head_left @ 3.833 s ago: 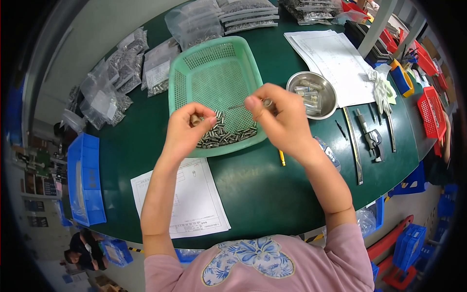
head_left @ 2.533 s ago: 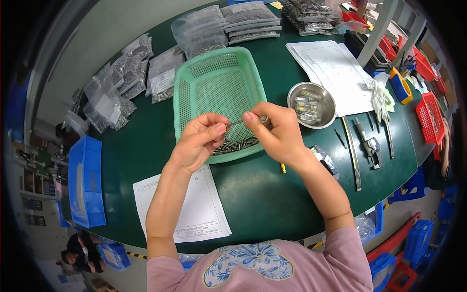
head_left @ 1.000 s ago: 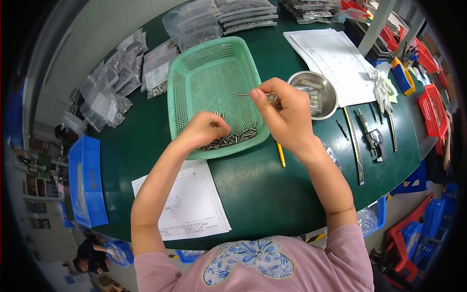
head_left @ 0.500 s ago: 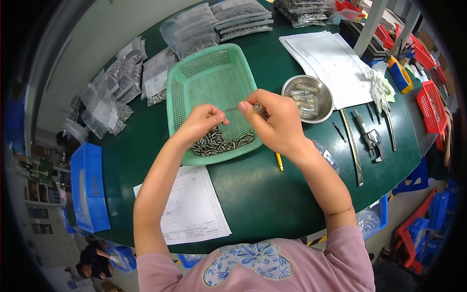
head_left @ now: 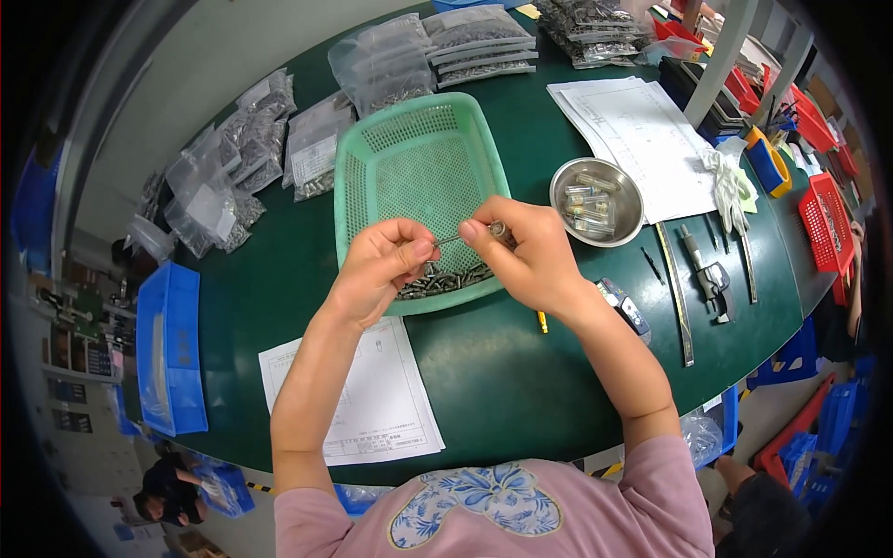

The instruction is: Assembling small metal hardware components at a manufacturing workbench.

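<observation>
Above the near side of a green plastic basket [head_left: 346, 191], my two hands come close together. My right hand [head_left: 530, 251] is closed, its thumb and forefinger gripping a thin metal pin [head_left: 450, 240]. A small clear tube [head_left: 501, 231] is also tucked in its fingers. The pin points left to the fingertips of my left hand [head_left: 377, 270]. Those fingertips are pinched on a small metal part at the pin's end, mostly hidden by the fingers. Beneath the hands, many small metal cylinders [head_left: 445, 282] lie along the basket's near edge, partly covered by my left hand.
A steel bowl [head_left: 634, 206] with several clear tubes stands right of the basket. Beyond are drawing sheets [head_left: 642, 139], a glove [head_left: 727, 186], a micrometer [head_left: 712, 274] and a steel rule [head_left: 676, 298]. Bagged parts [head_left: 479, 42] line the far side; a blue bin [head_left: 177, 372] stands left.
My left hand has risen from the metal cylinders and moved right, so its pinched fingertips now meet the pin's end. My right hand keeps its grip. The whole view has shifted slightly.
</observation>
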Demonstrator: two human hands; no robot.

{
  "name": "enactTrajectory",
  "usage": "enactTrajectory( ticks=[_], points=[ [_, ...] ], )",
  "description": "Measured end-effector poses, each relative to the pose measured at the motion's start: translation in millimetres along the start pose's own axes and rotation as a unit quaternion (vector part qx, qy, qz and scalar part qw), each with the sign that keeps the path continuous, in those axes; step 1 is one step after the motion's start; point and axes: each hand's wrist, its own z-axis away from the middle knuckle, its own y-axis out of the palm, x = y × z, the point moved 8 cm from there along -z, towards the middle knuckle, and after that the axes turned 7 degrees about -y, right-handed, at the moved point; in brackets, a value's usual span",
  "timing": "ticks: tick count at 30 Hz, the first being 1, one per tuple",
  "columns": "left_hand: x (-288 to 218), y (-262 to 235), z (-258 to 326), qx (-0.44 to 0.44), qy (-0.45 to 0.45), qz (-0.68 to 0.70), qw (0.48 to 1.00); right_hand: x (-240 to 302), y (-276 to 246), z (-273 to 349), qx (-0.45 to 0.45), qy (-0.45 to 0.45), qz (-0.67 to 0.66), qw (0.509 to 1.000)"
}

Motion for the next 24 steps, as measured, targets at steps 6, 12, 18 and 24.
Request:
enactTrajectory(
  ticks=[6, 12, 18, 24],
  points=[
    [-3, -2, 3, -0.041, 0.026, -0.04, 0.998, 9, -2, 0, -0.023, -0.058, 0.044, 0.997],
    [-7, -3, 4, -0.057, 0.051, -0.056, 0.995, 26, 0, 4, -0.049, -0.142, 0.133, 0.98],
    [-21, -1, 10, -0.139, 0.148, -0.163, 0.966, -12, 7, 5, -0.016, 0.046, 0.029, 0.998],
    [-26, -4, 10, -0.163, 0.207, -0.23, 0.937, -45, 22, 7, 0.006, 0.198, -0.157, 0.968]
  ],
)
